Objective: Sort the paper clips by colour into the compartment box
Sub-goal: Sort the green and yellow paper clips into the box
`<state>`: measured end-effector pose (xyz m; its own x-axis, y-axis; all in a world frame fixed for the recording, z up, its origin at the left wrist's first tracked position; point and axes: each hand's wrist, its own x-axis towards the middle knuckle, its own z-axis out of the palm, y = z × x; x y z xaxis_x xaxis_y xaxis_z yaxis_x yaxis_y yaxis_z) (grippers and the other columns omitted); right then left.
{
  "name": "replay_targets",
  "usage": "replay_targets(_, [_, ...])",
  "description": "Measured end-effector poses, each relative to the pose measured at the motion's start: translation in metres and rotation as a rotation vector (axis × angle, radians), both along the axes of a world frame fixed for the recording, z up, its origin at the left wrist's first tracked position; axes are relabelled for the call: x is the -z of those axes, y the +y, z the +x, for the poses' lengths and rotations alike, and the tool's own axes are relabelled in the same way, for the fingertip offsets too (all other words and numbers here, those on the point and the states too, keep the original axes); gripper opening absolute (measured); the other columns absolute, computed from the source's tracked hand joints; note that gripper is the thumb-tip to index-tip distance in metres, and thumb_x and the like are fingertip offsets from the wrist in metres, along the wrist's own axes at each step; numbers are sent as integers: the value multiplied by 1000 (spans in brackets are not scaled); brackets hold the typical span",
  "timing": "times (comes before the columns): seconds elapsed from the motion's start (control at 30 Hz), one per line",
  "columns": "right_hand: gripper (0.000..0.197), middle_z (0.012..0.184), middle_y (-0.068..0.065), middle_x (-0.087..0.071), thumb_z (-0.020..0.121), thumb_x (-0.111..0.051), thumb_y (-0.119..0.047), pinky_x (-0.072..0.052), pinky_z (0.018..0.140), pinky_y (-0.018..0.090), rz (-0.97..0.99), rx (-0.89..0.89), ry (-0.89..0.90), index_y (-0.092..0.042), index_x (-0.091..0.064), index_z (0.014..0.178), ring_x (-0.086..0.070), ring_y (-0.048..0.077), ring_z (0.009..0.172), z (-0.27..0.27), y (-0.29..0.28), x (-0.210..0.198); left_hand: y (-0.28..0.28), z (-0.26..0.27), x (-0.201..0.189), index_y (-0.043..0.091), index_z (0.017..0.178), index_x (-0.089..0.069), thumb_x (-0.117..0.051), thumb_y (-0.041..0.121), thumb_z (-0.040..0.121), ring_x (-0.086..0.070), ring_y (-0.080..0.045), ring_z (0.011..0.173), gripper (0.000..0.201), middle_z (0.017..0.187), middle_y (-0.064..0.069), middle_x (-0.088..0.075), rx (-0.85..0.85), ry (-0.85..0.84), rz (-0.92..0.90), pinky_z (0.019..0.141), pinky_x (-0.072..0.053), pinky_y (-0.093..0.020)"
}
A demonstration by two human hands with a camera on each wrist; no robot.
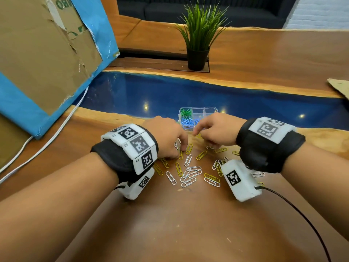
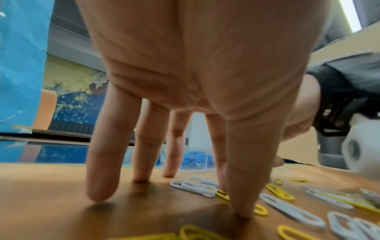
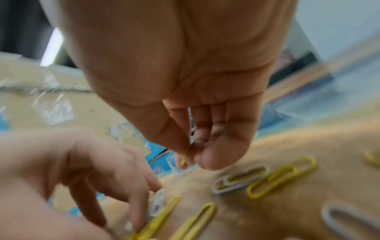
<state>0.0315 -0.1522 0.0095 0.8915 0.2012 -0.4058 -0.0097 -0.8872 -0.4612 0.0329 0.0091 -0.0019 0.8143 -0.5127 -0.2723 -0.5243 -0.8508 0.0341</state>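
Observation:
A clear compartment box [image 1: 211,109] stands at the edge of the blue resin strip, with green clips [image 1: 185,112] in its far left cell and blue clips [image 1: 187,122] in the cell nearer me. Loose yellow and white paper clips [image 1: 189,172] lie scattered on the wood in front of it. My left hand [image 1: 179,150] reaches down with straight fingers [image 2: 102,191] touching the table, its thumb and forefinger either side of a yellow clip [image 2: 260,209] that lies flat. My right hand [image 1: 196,132] hovers by the box's near edge and pinches a yellow clip [image 3: 185,155] between thumb and forefinger.
A potted plant [image 1: 198,57] stands at the back. Cardboard wrapped in blue sheet [image 1: 47,53] leans at the left, with a white cable [image 1: 47,141] below it. A black cable [image 1: 302,214] runs from my right wrist. A cardboard scrap [image 1: 340,86] lies far right.

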Motion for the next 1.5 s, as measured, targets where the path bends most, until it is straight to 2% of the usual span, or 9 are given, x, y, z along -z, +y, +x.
replay_targets(0.17, [23, 63, 4, -42, 91, -32, -5, -34, 44, 21, 299, 216, 191, -15, -46, 76, -42, 16, 50, -5, -8, 4, -2, 1, -2, 34, 74, -63, -65, 39, 76, -59, -17, 87, 6, 86, 10, -50, 1, 0, 28, 76, -51, -31])
replay_targets(0.43, [2, 70, -10, -50, 84, -59, -23, -39, 57, 21, -85, -132, -73, -24, -58, 84, -50, 12, 68, -19, -8, 3, -8, -3, -5, 26, 64, -56, -66, 36, 72, -58, -19, 84, 16, 101, 6, -59, -26, 3, 120, 65, -45, -29])
replay_targets(0.6, [11, 76, -8, -53, 82, -63, -20, -41, 72, 23, -264, -268, -135, -24, -68, 92, -52, 14, 83, -23, 0, 8, -11, -7, -5, 25, 74, -58, -64, 36, 75, -59, -24, 91, 13, 106, 1, -56, 1, -27, 175, 68, -47, -32])
replay_targets(0.83, [9, 79, -4, -58, 85, -55, -20, -40, 67, 23, -257, -312, -129, -22, -57, 77, -53, 15, 79, -25, -3, 8, -10, -5, -8, 27, 71, -63, -63, 33, 76, -63, -20, 84, 9, 81, 6, -59, -48, 10, 86, 67, -49, -27])
replay_targets(0.97, [20, 67, -10, -54, 85, -55, -17, -38, 56, 18, 21, -139, -79, -25, -52, 66, -49, 7, 62, -20, -17, 6, -11, -7, -5, 22, 77, -66, -63, 32, 76, -61, -22, 85, 11, 92, 3, -56, -24, 2, 115, 72, -54, -33])
replay_targets(1.13, [26, 67, 9, -52, 87, -44, -1, -38, 46, 23, 644, 282, 79, -11, -46, 63, -46, 18, 54, -19, -38, 4, -15, -7, -3, 13, 86, -69, -66, 30, 74, -59, -20, 87, 21, 104, -2, -59, -29, 25, 128, 74, -55, -35])
replay_targets(1.23, [28, 61, 9, -50, 84, -46, 7, -36, 45, 23, 754, 385, 6, -12, -44, 63, -44, 18, 51, -19, -49, 9, -15, -5, -2, 11, 84, -70, -65, 27, 74, -63, -21, 83, 18, 93, -6, -69, -24, 101, 84, 70, -53, -30])
replay_targets(1.4, [30, 67, 7, -50, 87, -41, 6, -43, 41, 19, 788, 473, 107, -11, -63, 96, -47, 17, 55, -20, -61, 13, -16, -8, -1, 22, 67, -56, -68, 22, 71, -53, -12, 61, 13, 67, 5, -60, -49, 151, -167, 61, -48, -27])
replay_targets(1.5, [25, 67, 7, -48, 86, -37, -2, -43, 40, 19, 875, 552, 186, -9, -60, 81, -46, 17, 54, -19, -63, 12, -18, -3, 0, 22, 67, -57, -71, 14, 74, -58, -10, 55, 17, 60, 6, -62, -110, 247, -427, 63, -52, -25])
